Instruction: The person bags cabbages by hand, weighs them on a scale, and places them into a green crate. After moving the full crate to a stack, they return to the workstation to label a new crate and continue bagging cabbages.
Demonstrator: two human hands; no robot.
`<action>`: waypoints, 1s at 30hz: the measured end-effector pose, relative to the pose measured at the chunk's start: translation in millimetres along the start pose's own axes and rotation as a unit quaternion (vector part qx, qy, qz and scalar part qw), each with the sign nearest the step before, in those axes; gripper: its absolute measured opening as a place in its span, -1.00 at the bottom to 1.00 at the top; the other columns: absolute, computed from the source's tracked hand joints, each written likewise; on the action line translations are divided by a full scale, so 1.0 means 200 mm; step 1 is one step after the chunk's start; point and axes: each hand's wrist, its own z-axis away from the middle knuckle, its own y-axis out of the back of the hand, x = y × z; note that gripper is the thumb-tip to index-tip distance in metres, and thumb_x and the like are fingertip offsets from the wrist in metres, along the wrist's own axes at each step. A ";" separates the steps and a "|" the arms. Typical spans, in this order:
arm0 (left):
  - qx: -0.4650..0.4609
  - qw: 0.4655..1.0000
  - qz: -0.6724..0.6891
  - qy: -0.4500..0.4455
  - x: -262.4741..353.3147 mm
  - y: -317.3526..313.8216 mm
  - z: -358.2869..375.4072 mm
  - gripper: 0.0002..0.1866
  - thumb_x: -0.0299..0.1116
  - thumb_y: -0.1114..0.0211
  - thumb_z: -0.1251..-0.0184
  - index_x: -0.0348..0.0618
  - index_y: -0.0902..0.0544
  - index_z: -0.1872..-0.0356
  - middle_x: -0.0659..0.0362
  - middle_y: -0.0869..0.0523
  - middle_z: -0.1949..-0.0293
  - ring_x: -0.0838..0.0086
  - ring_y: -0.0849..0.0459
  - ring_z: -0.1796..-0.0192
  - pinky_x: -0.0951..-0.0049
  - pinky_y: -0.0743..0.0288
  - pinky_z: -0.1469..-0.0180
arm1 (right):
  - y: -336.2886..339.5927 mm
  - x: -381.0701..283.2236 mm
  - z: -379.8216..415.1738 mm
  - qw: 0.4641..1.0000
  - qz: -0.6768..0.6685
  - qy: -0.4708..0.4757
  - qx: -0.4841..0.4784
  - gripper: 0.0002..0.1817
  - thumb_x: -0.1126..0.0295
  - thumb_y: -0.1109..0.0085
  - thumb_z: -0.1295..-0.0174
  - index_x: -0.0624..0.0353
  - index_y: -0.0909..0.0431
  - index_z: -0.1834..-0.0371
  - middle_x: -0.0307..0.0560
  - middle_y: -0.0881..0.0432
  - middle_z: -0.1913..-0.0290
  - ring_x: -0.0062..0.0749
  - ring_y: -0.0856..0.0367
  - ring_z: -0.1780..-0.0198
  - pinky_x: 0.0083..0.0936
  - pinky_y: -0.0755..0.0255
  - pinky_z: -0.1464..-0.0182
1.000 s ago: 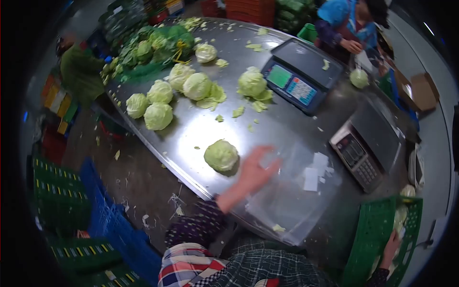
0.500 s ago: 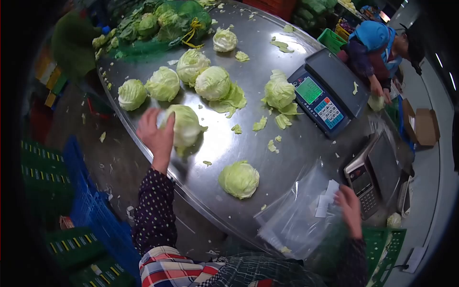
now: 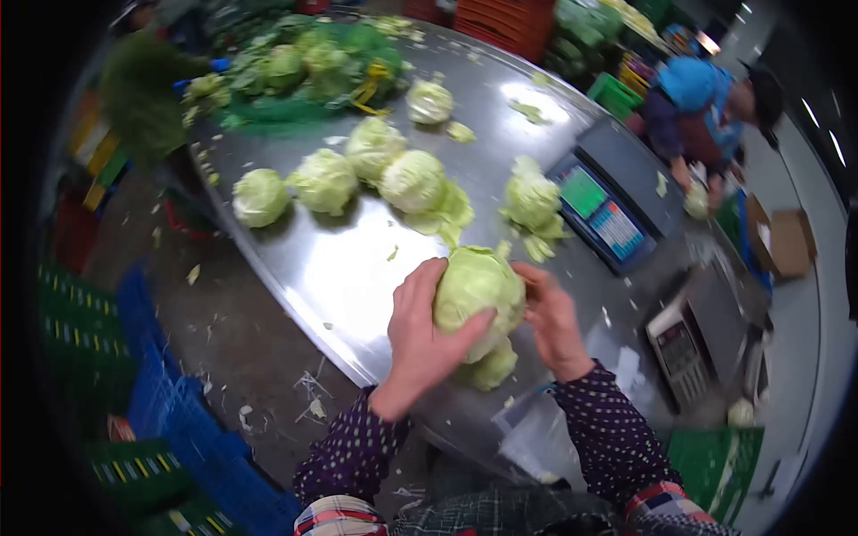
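Above the front of the steel table (image 3: 299, 263), I hold a pale green cabbage (image 3: 478, 290) between both hands. My left hand (image 3: 422, 326) wraps its left side, thumb across the front. On its right side the fingers of my right hand (image 3: 552, 320) curl against the leaves, their tips partly hidden. Just below and behind it, partly covered, is another cabbage (image 3: 492, 366). Several more stand farther back, among them one at the left edge (image 3: 260, 197) and one with loose leaves (image 3: 413, 181). Clear plastic bags (image 3: 536, 438) lie near my right forearm.
A scale with a green display (image 3: 617, 214) stands on the right, a second scale (image 3: 684, 348) nearer me. A green net of cabbages (image 3: 308, 67) lies at the back left. Co-workers stand at the left (image 3: 138, 94) and right (image 3: 693, 94). Blue crates (image 3: 192, 420) are on the floor.
My left hand has brought the cabbage from the table's left edge to the middle, off the tabletop. My right hand has left the plastic bags and come to the cabbage's right side.
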 end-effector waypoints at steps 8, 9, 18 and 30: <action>-0.460 0.861 0.208 -0.051 0.13 -0.57 0.50 -0.35 -0.21 -0.41 -0.05 -0.15 -0.45 -0.21 -0.03 -0.49 -0.18 0.02 -0.45 -0.20 0.12 -0.32 -0.23 | 0.67 0.32 1.19 0.861 -0.445 -0.078 0.233 -0.24 -0.26 0.26 -0.33 0.21 -0.35 -0.27 0.15 -0.48 -0.19 -0.02 -0.49 -0.18 -0.10 -0.33 -0.25; -0.488 0.846 0.210 -0.044 0.06 -0.68 0.59 -0.35 -0.21 -0.41 -0.05 -0.15 -0.45 -0.21 -0.03 -0.49 -0.18 0.02 -0.45 -0.20 0.12 -0.32 -0.23 | 0.68 0.38 1.38 0.842 -0.468 -0.043 0.264 -0.26 -0.24 0.25 -0.33 0.20 -0.36 -0.25 0.12 -0.49 -0.19 -0.03 -0.48 -0.19 -0.10 -0.33 -0.26; -0.472 0.682 -0.275 -0.487 -0.19 -1.10 1.03 -0.32 0.11 -0.07 -0.29 -0.10 -0.34 -0.32 -0.06 -0.17 -0.41 0.09 -0.02 -0.49 -0.19 0.28 -0.43 | 0.60 0.46 2.14 0.780 -0.499 0.163 0.342 -0.38 -0.14 0.14 -0.32 0.15 -0.42 -0.18 0.04 -0.52 -0.13 -0.07 -0.49 -0.16 -0.10 -0.36 -0.22; -0.469 0.683 -0.040 -0.559 0.05 -1.39 1.22 -0.75 -0.37 -0.34 0.06 -0.18 -0.60 0.30 0.10 -0.63 0.14 0.18 -0.61 0.12 0.25 -0.57 0.14 | 0.73 0.71 2.39 0.738 -0.555 0.173 0.343 -0.42 -0.11 0.09 -0.31 0.18 -0.46 -0.12 0.03 -0.56 -0.07 -0.11 -0.53 -0.10 -0.15 -0.39 -0.19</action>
